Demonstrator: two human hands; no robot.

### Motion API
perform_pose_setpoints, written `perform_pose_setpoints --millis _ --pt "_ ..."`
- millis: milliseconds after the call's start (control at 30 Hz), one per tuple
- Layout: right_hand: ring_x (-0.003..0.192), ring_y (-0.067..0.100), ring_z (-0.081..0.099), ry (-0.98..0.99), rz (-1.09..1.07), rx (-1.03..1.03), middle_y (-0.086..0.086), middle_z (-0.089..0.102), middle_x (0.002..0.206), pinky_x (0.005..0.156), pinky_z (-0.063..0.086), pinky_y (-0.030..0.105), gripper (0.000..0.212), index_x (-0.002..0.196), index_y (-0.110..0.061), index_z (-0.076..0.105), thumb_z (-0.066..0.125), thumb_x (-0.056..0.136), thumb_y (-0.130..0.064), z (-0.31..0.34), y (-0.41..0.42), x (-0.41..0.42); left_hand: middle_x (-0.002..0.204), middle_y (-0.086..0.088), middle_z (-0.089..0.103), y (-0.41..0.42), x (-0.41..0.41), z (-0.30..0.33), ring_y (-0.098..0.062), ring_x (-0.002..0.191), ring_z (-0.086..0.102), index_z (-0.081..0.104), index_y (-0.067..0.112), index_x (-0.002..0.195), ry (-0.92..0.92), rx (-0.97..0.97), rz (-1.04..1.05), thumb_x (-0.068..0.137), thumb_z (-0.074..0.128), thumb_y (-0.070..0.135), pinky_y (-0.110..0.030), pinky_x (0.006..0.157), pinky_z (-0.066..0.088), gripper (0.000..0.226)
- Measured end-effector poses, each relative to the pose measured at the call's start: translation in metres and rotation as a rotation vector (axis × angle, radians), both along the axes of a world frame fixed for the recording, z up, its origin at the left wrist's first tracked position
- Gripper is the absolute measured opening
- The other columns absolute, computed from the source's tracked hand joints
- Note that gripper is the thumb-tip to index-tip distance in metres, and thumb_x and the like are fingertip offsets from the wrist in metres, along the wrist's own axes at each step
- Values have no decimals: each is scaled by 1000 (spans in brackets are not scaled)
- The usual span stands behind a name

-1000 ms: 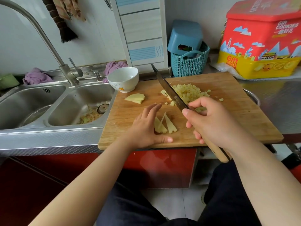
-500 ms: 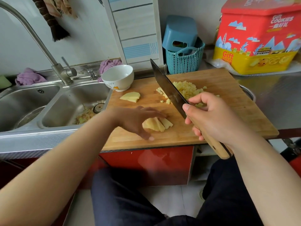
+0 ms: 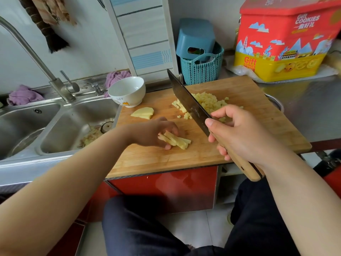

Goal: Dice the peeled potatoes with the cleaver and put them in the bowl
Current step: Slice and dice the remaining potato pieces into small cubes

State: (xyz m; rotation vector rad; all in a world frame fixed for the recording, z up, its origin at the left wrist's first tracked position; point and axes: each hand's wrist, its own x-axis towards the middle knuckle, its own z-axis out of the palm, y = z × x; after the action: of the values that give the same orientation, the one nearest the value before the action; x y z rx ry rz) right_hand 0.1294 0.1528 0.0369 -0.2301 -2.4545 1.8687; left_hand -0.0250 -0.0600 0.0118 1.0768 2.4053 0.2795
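Note:
On the wooden cutting board, my left hand curls its fingers round a bundle of potato strips lying near the board's middle. My right hand grips the wooden handle of the cleaver, whose dark blade is raised off the board and points away to the upper left. A pile of diced potato lies behind the blade. A small stack of potato slices rests near the white bowl, which stands at the board's far left corner and looks empty.
A double steel sink with peelings in its right basin lies left of the board, with a tall tap. Behind the board stand a teal basket and a red and yellow cookie tin. A metal pan rim shows under the board's right edge.
My left hand turned the potato slices round and gathered them into a bundle of strips. The cleaver rose off the board and tilted up.

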Motion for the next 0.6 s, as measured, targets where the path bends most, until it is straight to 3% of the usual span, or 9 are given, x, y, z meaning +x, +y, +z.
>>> perform_pose_setpoints --millis 167,300,467,600 --pt "48 14 58 15 24 9 3 69 74 47 49 29 17 110 -27 54 60 96 -32 2 -2 -1 115 12 44 -3 11 -11 -9 104 52 50 42 116 72 87 120 84 72 36 -30 94 45 39" --pt "49 13 58 10 46 28 3 70 76 49 50 28 22 115 -27 54 60 96 -33 2 -3 -2 114 9 47 3 27 -18 -14 106 53 54 33 119 158 124 273 85 69 42 -38 96 47 39" --pt "49 14 59 4 52 31 3 70 75 48 50 29 23 117 -27 53 60 96 -33 2 -2 -3 112 -2 51 21 50 -26 -25 101 55 52 29 118 328 63 511 87 60 50 -34 79 44 38" --pt "48 15 58 -5 38 11 4 70 75 47 49 30 20 114 -26 54 60 96 -32 3 1 -7 114 -8 53 38 66 -30 -30 103 54 51 22 120 389 69 695 90 57 50 -35 75 42 42"
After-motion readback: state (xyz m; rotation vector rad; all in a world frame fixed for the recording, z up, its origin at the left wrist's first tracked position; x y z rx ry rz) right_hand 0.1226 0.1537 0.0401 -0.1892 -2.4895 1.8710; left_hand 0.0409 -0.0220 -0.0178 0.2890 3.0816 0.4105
